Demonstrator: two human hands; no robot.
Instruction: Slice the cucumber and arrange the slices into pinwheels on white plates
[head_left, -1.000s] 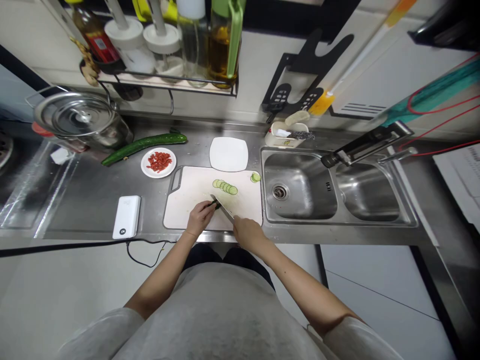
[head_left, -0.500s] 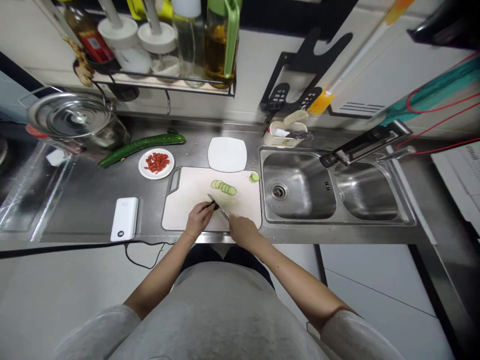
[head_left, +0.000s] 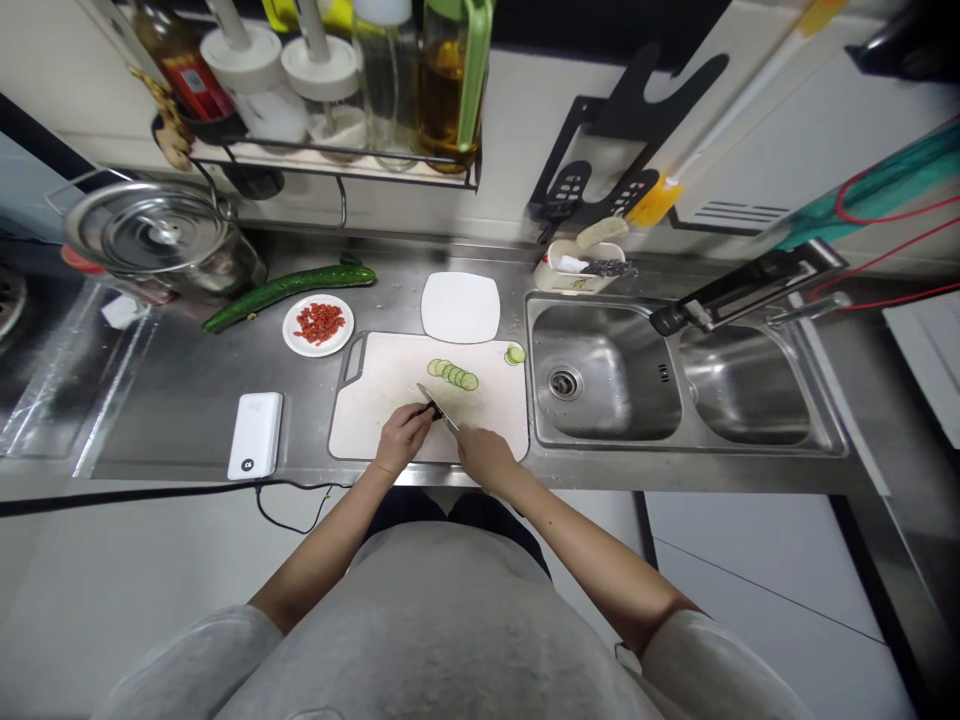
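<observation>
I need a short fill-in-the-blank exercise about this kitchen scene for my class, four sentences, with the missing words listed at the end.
1. The tool held in the right grip is a ____.
2. The row of cucumber slices lies on the ____.
3. The small pieces on the round plate are coloured ____.
4. The number of basins in the sink is ____.

Missing words: knife; cutting board; red; two.

Ahead of the left grip and right grip, cucumber slices lie on the board, a plate behind them, the sink off to the right grip's right.
</observation>
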